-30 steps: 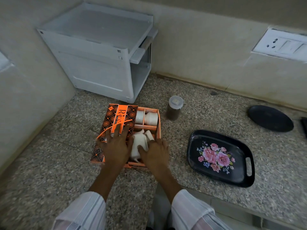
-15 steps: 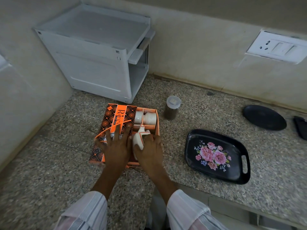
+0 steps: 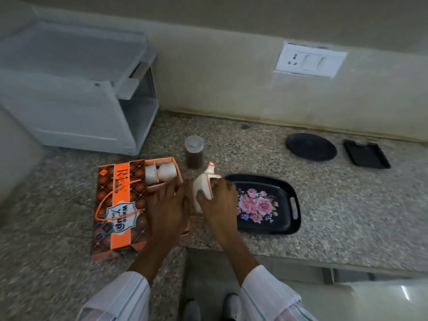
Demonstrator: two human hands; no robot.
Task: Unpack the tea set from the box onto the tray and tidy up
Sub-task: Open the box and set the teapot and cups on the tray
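- Between box and tray, my right hand grips the white teapot, lifted clear.
- Left hand rests flat on the box, holding nothing.
- Ceramic, probably slick and fragile; I'd keep hold around its body.
- One teapot, two cups visible, one tray.

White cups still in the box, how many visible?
2, both lying on their sides in the far compartment of the orange box: one cup on the left, the other cup beside it. The left hand covers the nearer compartments, so more may be hidden.
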